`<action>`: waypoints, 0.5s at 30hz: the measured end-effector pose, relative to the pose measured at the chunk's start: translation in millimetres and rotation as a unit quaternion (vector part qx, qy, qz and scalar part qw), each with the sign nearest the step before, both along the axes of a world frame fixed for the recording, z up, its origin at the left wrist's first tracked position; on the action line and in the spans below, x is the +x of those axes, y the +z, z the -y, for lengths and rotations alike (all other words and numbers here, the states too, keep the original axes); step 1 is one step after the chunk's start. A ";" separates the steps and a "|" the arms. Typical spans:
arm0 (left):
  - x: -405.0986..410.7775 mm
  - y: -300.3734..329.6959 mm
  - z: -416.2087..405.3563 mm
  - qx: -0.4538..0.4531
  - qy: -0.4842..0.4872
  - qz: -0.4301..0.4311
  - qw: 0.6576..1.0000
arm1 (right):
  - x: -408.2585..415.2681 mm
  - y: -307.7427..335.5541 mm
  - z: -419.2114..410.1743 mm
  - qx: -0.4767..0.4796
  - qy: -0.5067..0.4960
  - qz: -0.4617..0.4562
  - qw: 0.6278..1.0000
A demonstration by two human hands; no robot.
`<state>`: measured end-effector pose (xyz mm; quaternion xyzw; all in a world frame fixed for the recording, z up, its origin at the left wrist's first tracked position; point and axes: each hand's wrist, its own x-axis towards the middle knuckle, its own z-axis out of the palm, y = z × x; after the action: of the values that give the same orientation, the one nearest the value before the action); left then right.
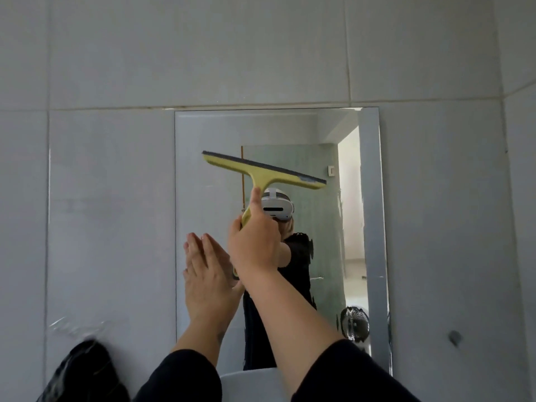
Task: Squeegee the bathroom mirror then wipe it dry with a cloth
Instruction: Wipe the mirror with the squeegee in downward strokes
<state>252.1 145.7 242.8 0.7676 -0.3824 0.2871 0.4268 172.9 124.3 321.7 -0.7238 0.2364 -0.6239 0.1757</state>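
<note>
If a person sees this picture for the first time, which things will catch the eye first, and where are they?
First comes the yellow squeegee, tilted, its dark blade across the upper middle of the mirror, with its handle gripped by the right hand. Next is the left hand, open with flat fingers at the mirror's left edge, lower down. The mirror itself hangs on the grey tiled wall.

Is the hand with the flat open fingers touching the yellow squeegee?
Apart. In the head view the left hand is spread flat low by the mirror, while the squeegee sits higher, gripped only by the right hand.
</note>
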 end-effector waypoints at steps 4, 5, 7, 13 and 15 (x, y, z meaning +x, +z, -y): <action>-1.9 0.2 0.2 -0.014 -0.004 -0.012 1.000 | 7.6 -4.8 -7.1 -0.062 0.008 -0.091 0.994; -1.8 0.8 0.9 -0.010 -0.002 -0.016 1.000 | 6.7 -5.9 -7.2 -0.073 0.003 -0.112 0.991; -0.9 1.1 2.0 0.006 0.009 -0.016 1.000 | 1.5 -5.1 -3.9 -0.100 -0.027 -0.146 0.984; 1.3 -1.1 3.4 -0.005 0.023 -0.010 1.000 | -39.0 13.0 27.5 -0.225 -0.174 -0.250 0.926; 1.3 -1.2 3.9 -0.012 0.022 -0.006 1.000 | -52.8 19.4 34.9 -0.239 -0.190 -0.258 0.916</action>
<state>253.4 141.8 241.6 0.7723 -0.3595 0.2963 0.4319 120.1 89.4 341.1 -0.8216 0.2502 -0.4749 -0.1918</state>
